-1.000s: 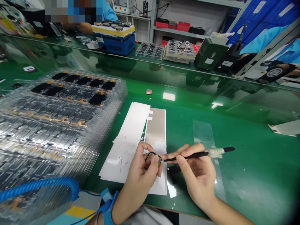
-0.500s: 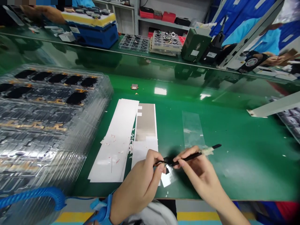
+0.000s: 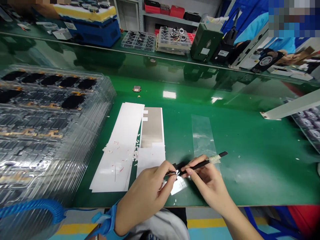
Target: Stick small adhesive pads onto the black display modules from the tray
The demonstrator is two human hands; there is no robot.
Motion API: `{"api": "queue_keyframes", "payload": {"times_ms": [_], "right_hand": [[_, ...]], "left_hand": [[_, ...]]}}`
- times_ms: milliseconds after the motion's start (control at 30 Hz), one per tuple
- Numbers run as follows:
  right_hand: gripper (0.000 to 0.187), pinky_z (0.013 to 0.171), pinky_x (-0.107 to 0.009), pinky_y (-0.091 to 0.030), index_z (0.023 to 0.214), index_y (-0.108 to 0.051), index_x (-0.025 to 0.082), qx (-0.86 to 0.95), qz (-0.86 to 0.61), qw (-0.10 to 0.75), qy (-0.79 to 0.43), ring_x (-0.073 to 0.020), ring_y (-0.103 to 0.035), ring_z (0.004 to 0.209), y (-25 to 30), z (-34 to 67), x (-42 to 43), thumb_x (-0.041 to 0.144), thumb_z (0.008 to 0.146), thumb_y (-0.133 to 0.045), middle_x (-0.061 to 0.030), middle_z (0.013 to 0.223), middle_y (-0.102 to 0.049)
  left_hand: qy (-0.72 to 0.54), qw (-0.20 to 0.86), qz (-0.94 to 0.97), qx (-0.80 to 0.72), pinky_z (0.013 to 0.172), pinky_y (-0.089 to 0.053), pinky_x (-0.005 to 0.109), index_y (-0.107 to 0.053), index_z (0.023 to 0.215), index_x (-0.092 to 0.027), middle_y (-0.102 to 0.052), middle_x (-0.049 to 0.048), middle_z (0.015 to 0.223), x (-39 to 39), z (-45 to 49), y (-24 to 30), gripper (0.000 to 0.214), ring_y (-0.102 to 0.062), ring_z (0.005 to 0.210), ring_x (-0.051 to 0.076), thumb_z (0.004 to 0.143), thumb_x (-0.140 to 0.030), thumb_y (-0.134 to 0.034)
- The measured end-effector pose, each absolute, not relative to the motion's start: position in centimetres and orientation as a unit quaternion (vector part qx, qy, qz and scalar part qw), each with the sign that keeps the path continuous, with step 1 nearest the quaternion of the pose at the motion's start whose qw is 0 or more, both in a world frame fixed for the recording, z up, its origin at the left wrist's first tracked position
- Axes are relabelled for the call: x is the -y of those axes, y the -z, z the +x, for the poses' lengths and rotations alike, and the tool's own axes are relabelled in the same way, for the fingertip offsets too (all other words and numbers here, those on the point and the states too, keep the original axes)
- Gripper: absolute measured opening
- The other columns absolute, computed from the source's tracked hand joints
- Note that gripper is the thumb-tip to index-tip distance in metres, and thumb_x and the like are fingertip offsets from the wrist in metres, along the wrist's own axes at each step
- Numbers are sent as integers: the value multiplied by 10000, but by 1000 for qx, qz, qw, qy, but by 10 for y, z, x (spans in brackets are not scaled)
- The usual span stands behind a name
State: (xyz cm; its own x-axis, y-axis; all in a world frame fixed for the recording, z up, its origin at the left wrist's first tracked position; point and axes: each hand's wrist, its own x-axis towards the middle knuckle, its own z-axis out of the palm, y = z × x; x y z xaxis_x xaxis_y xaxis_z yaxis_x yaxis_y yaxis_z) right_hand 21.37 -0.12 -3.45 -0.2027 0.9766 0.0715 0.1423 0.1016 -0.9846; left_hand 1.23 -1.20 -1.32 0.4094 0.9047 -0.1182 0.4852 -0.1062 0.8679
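Head view: left hand (image 3: 145, 196) pinches a small dark component (image 3: 176, 172) between thumb and fingers, held above the green workbench (image 3: 250, 173). Right hand (image 3: 210, 183) grips a slim black tool (image 3: 200, 164), its tip at the component; contact too small to tell. White liner strips (image 3: 115, 150) and a silver-grey sheet (image 3: 152, 128) lie just beyond the hands; stacked clear trays (image 3: 50, 133) lie to the left.

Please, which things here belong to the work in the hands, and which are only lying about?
In the work: left hand pinching a small dark part; right hand holding a black pointed tool.

Lying about: white sheets; silver-grey sheet; clear film strip; stacked clear plastic trays.
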Motion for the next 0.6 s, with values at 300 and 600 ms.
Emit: {"api": "queue_keyframes", "payload": {"times_ms": [300,600], "right_hand": [[12,686,-283,-635,910,-615,213,598,-473,430,-483,-166,-721,766,34,215,2,212,911,-627,-33,903,-651],[31,669,-276,-649,888,-618,206,592,-470,444,-481,-164,-729,736,34,212,2,210,893,-649,-34,901,-641]], "left_hand": [[-231,433,715,-498,487,-349,240,-487,977,-230,-576,-15,689,12,13,12,123,-553,542,157,1011,-274,-378],[-232,426,714,-505,521,-365,254,-495,979,-234,-626,-7,745,13,15,16,98,-581,584,164,1005,-273,-409]]}}
